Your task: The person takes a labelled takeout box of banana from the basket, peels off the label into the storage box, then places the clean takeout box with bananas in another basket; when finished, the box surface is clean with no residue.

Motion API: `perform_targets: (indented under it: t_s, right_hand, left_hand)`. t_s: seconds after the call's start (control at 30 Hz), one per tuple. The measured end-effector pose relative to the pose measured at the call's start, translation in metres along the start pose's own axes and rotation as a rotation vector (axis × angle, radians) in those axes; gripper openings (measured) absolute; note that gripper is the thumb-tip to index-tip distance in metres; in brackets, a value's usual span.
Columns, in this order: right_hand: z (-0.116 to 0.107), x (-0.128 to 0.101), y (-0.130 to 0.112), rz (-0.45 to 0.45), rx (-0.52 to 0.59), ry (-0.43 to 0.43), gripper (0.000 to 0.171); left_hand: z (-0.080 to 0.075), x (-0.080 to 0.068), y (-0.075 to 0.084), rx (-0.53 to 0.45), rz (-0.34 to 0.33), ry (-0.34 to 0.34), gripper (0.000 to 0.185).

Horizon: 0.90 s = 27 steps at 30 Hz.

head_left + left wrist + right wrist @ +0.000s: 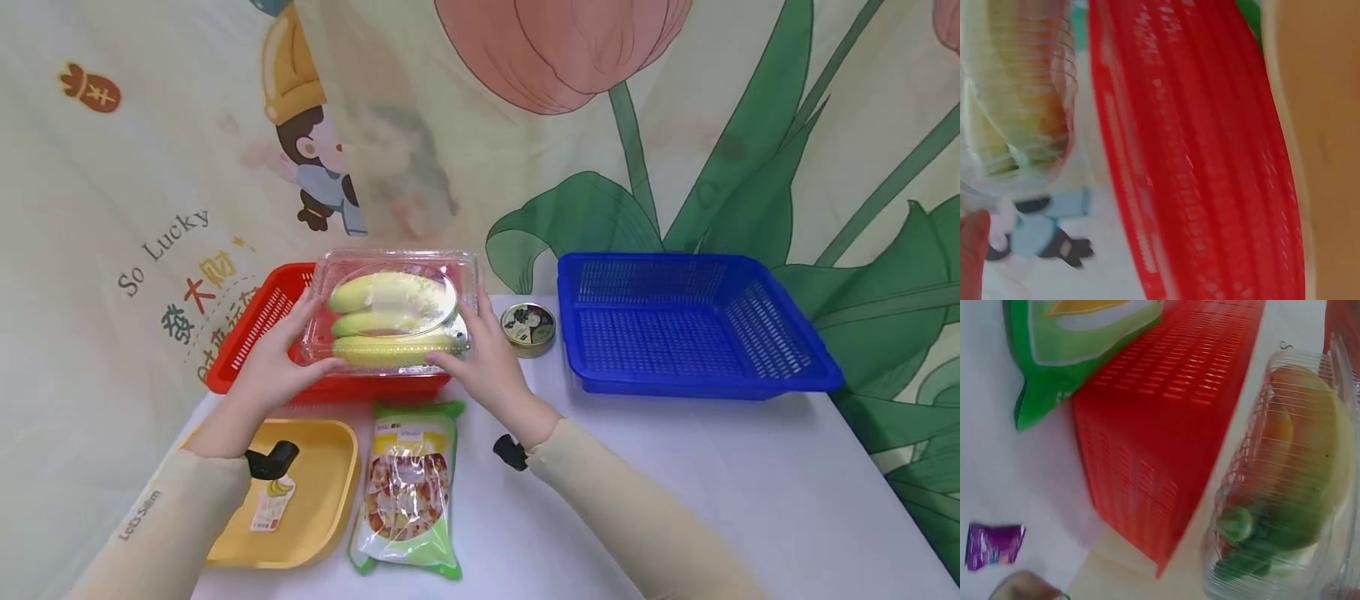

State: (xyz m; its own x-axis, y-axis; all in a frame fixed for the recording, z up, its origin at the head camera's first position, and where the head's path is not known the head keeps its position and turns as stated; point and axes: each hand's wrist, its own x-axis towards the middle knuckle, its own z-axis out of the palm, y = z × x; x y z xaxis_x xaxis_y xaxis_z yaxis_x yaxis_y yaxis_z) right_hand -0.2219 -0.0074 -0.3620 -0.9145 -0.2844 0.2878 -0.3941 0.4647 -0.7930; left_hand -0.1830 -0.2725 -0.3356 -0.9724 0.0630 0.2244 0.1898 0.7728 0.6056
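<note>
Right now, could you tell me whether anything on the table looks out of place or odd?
Nothing looks spilled or damaged. The clear box of bananas is held by the left hand and right hand above the red basket; the snack bag lies flat.

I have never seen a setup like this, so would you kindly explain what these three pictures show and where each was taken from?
No machine here: a person works with two bare hands. The wide picture comes from a camera on the head, looking down at a white table. The two blurry close-ups come from cameras on each wrist. The left hand and right hand grip the ends of a clear box of bananas, held over a red basket. Also on the table: a blue basket, a small round tin, a yellow tray and a green snack bag.
</note>
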Motion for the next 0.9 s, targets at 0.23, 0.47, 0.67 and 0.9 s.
perform_targets:
  t_s: [0.23,0.47,0.67,0.9]
  right_hand:
    - [0.037,0.017,0.007,0.050,0.124,-0.021,0.079]
    - [0.061,0.037,0.008,0.070,0.127,-0.064,0.081]
    - [0.071,0.056,0.008,0.085,0.097,-0.150,0.083]
    - [0.084,0.073,0.006,0.090,0.114,-0.218,0.084]
  left_hand:
    - [-0.002,0.002,-0.031,-0.049,-0.109,-0.031,0.085]
    - [-0.002,0.006,-0.050,-0.079,-0.156,0.016,0.083]
    - [-0.008,0.016,-0.062,-0.058,-0.218,0.001,0.084]
    - [-0.017,0.023,-0.078,0.006,-0.269,-0.045,0.089]
